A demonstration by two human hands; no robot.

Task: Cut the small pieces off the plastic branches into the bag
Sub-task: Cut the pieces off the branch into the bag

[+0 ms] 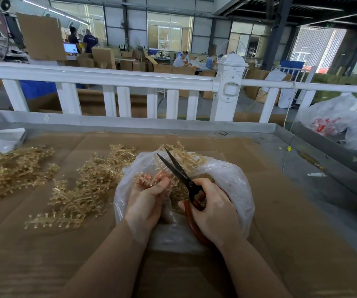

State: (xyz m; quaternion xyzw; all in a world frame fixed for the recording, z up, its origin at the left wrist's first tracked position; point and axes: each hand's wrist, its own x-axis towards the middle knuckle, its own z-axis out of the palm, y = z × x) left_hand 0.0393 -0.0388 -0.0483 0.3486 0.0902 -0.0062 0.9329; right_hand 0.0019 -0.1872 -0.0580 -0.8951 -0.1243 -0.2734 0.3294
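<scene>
Behind a white railing [113,79] stretches a big workshop hall with stacked cardboard boxes [102,57] and a few people at work far off. Nearer, cardboard sheets cover the tabletop [280,211], whose grey metal rim runs along the far and right sides. Filled plastic sacks [341,119] sit beyond the right edge.

Loose heaps of pale golden plastic branches [81,190] lie spread across the left half of the tabletop — one pile far left, another just beside the clear plastic bag [233,179]. The bag sits open in the middle, with more branches poking out past its far rim and a bed of small pieces [178,193] inside.

Both hands work over the bag's mouth. The left hand [149,196] has its grip closed around a short plastic branch [143,179], fingers curled under it and thumb on top, holding it above the bag. The right hand [212,209] has its grip wrapped through the reddish-brown handles of the scissors [179,175]; the dark blades stand parted, pointing away and up to the left. The held branch lies just left of the blades — near the pivot, though whether it touches them I cannot tell.
</scene>
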